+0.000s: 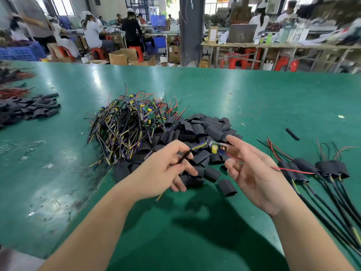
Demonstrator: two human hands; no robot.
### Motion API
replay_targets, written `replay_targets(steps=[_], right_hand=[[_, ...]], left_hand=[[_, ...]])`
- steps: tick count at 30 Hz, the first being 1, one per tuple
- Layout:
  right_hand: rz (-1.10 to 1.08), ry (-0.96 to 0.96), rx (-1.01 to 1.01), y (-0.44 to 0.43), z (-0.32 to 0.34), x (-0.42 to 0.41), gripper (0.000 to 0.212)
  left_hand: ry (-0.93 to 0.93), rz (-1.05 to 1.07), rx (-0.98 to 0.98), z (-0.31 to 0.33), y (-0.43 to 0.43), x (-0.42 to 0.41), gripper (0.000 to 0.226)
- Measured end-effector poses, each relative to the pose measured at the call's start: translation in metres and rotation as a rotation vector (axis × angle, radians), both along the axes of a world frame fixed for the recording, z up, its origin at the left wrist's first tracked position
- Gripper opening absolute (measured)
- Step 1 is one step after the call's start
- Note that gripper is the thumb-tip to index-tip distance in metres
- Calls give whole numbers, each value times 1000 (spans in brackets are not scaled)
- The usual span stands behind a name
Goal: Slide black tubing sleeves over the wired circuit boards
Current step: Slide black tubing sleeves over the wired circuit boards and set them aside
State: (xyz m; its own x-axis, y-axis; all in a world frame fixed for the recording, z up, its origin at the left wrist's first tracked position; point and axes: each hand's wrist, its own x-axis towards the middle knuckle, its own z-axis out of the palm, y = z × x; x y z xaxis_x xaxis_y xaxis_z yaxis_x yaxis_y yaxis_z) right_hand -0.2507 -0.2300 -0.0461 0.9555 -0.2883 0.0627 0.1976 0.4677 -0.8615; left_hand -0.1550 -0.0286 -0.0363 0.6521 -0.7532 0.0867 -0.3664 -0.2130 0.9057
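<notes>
A wired circuit board [215,148] with a yellow capacitor hangs blurred in the air between my hands, above a pile of black tubing sleeves [197,137]. My left hand [166,171] pinches its black cable. My right hand [252,171] is palm up beside the board, fingers mostly straight; its fingertips touch the board's red-wire end. A heap of bare wired boards [129,122] lies behind the sleeves. Several sleeved boards [316,169] lie in a row at the right.
The green table [254,98] stretches far back. A second pile of black sleeves [29,108] lies at the far left, with wire bundles [13,90] behind it. One thin black tube [292,134] lies alone at the right. People work at benches beyond the table.
</notes>
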Motion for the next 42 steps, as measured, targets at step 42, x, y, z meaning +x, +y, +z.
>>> replay_targets(steps=[42], right_hand=[[-121, 729, -1422, -2, 9, 119, 23]], left_hand=[[-667, 524, 27, -40, -27, 27, 28]])
